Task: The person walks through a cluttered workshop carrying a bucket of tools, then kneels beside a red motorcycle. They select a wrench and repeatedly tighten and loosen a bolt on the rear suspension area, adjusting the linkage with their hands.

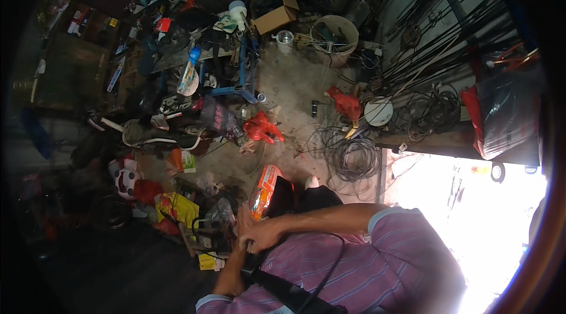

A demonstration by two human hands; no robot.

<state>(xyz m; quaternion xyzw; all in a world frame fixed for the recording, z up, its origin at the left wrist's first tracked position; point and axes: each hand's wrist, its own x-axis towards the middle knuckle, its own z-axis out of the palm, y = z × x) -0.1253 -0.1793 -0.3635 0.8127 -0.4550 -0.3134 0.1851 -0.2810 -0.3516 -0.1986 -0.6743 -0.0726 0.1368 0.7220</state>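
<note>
My left hand (pixel 243 219) points forward from a forearm that rises at the lower left. Across its wrist lies my right hand (pixel 262 235), fingers bent round the wrist area. Whether something small sits between them is hidden. Just beyond the hands, an orange plastic packet (pixel 265 191) with white and silver patches rests against my dark-clothed leg. Its lower end comes close to my left fingers; contact cannot be made out. How the left fingers are bent is unclear at this size.
A yellow bag (pixel 178 211) and clutter lie to the left. Ahead are a red plastic bag (pixel 263 127), a coil of wire (pixel 355 158) and a blue metal frame (pixel 236 91). A bucket (pixel 334 37) stands farther off. Long rods lean at the right, above a bright opening.
</note>
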